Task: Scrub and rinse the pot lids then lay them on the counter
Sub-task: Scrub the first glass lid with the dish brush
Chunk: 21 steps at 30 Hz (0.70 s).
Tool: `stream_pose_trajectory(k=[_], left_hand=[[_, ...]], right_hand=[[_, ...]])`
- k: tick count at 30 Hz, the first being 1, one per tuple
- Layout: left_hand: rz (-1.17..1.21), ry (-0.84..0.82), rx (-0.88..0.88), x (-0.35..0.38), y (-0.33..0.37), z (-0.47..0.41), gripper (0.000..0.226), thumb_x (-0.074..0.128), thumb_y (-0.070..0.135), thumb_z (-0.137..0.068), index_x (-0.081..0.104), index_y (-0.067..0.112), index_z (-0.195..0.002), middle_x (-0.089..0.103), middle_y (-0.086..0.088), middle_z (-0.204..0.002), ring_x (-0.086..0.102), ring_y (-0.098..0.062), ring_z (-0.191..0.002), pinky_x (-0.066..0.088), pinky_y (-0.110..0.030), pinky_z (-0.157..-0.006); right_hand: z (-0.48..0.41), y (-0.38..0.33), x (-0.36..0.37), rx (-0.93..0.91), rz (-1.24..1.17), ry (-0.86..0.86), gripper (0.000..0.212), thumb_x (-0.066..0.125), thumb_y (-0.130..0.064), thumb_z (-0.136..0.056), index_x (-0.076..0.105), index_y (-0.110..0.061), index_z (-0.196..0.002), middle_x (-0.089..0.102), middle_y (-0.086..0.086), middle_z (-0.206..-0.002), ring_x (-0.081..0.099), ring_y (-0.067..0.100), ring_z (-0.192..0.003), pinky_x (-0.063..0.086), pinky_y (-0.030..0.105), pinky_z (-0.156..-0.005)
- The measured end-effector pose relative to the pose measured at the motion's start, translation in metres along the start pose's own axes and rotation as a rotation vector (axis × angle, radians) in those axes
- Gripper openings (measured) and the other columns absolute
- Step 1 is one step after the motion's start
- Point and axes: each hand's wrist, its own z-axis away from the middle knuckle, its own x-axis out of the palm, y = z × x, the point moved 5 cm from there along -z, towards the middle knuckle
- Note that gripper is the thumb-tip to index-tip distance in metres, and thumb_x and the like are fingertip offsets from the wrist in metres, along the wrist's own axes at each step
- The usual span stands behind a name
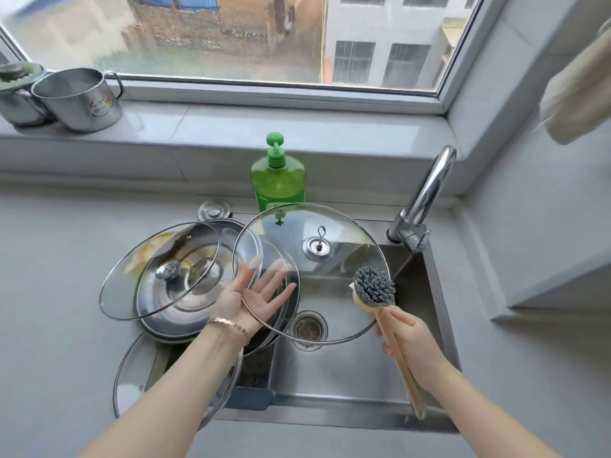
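A large glass lid (334, 226) with a steel rim and a steel knob fitting is held tilted over the sink (347, 385). My left hand (254, 297) supports it from below, palm up and fingers straight, with the rim crossing the palm. My right hand (411, 342) grips the wooden handle of a dish brush; its grey bristle head (373, 289) sits at the lid's lower right edge. A greasy glass lid (148, 279) lies on a stack of steel lids (185, 322) at the sink's left. Another glass lid (132, 385) leans below the stack.
A green soap bottle (277, 180) stands behind the sink, a small steel lid (215, 209) to its left. The faucet (426, 196) rises at the back right. Two steel pots (77, 100) sit on the windowsill. A towel (575, 94) hangs at the upper right. Grey counter (49, 292) flanks the sink.
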Motion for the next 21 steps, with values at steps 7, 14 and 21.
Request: stream_pose_trajectory(k=[7, 14, 21], left_hand=[[-0.151, 0.107, 0.115, 0.006, -0.013, -0.002, 0.044, 0.035, 0.050, -0.093, 0.057, 0.012, -0.096, 0.073, -0.015, -0.081, 0.072, -0.026, -0.069, 0.057, -0.045, -0.059], [-0.176, 0.142, 0.135, 0.009, -0.029, 0.001, 0.045, 0.037, 0.053, -0.091, 0.058, 0.014, -0.095, 0.073, -0.014, -0.082, 0.072, -0.024, -0.073, 0.056, -0.046, -0.065], [-0.263, 0.160, 0.107, 0.009, -0.046, 0.000, 0.047, 0.034, 0.054, -0.090, 0.058, 0.015, -0.099, 0.074, -0.010, -0.085, 0.071, -0.021, -0.078, 0.054, -0.043, -0.078]], right_hand=[[-0.003, -0.009, -0.032, 0.060, 0.335, 0.041, 0.015, 0.054, -0.027, -0.093, 0.063, -0.016, -0.090, 0.067, 0.008, -0.094, 0.066, 0.017, -0.057, 0.036, 0.022, -0.042], [0.007, -0.050, -0.010, -0.446, 1.119, 0.239, 0.046, 0.043, -0.019, -0.096, 0.042, -0.044, -0.134, 0.051, 0.000, -0.092, 0.051, 0.023, -0.082, 0.037, 0.031, -0.064], [0.019, -0.035, 0.039, -0.649, 1.137, 0.029, 0.042, 0.040, -0.028, -0.082, 0.056, -0.042, -0.119, 0.048, -0.005, -0.069, 0.046, 0.020, -0.046, 0.035, 0.022, -0.042]])
